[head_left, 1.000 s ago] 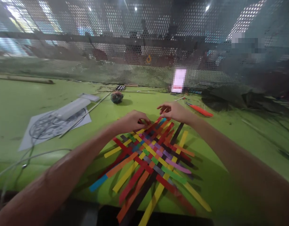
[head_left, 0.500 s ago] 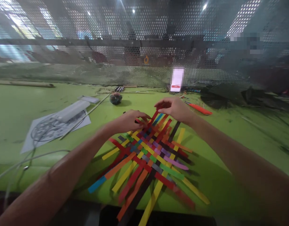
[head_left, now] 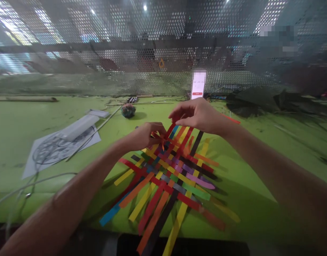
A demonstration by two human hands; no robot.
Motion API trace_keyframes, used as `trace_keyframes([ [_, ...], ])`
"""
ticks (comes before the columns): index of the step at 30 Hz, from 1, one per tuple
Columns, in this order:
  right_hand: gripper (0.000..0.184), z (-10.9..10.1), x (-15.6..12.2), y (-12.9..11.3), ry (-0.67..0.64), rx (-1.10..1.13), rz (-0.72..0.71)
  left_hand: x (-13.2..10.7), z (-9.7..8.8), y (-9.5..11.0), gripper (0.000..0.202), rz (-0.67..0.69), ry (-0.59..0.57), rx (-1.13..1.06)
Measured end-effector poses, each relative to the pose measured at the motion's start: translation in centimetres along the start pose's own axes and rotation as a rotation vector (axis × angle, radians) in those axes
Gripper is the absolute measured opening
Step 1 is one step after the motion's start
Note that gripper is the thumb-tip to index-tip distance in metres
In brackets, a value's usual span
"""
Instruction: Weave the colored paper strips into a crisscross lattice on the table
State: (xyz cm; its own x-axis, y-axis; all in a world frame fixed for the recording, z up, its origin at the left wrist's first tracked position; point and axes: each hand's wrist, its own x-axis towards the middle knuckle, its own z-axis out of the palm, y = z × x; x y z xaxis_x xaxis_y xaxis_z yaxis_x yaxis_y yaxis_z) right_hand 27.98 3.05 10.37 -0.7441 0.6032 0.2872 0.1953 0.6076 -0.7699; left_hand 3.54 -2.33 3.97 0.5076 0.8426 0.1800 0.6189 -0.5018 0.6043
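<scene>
A mat of interwoven coloured strips (head_left: 166,172) lies in front of me, its loose ends fanned out on all sides. My right hand (head_left: 196,115) pinches the upper end of a red strip (head_left: 170,131) at the far side and holds it raised. At the far left of the weave, my left hand (head_left: 146,137) has its fingers curled closed, with an orange strip (head_left: 163,145) at the fingertips. Blue, orange and yellow strip ends stand between the hands, partly below the right one. A black strip (head_left: 197,144) reaches out beneath my right wrist.
A lit phone (head_left: 197,89) leans against the perforated panel (head_left: 112,53). Left of the weave are a dark ball (head_left: 128,111), a printed sheet (head_left: 37,156), a white elongated object (head_left: 75,127) and a cable (head_left: 55,177). Dark leaves (head_left: 248,108) lie at right on the green table (head_left: 280,160).
The camera view has shifted slightly. My right hand still holds the red strip, now nearer and covering more of the orange-red tool behind it. An orange strip now shows at my left fingertips.
</scene>
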Motion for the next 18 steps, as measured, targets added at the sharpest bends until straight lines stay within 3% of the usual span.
trace_keyframes([
  [5,0.019,-0.9,-0.7,-1.7,-0.315,0.026,0.106,0.0,0.5,-0.1,0.016,0.000,0.020,-0.024],
  [8,0.022,-0.8,-0.9,-2.1,-0.367,0.008,0.125,0.0,0.6,-0.5,0.014,0.003,-0.013,-0.048],
  [11,0.022,-0.6,-0.7,-1.6,-0.301,-0.017,0.112,0.0,0.6,-0.8,0.016,0.004,-0.038,-0.011],
  [18,0.013,0.3,0.2,1.9,0.014,-0.021,0.098,0.1,0.2,-0.6,0.024,0.027,-0.207,0.126],
])
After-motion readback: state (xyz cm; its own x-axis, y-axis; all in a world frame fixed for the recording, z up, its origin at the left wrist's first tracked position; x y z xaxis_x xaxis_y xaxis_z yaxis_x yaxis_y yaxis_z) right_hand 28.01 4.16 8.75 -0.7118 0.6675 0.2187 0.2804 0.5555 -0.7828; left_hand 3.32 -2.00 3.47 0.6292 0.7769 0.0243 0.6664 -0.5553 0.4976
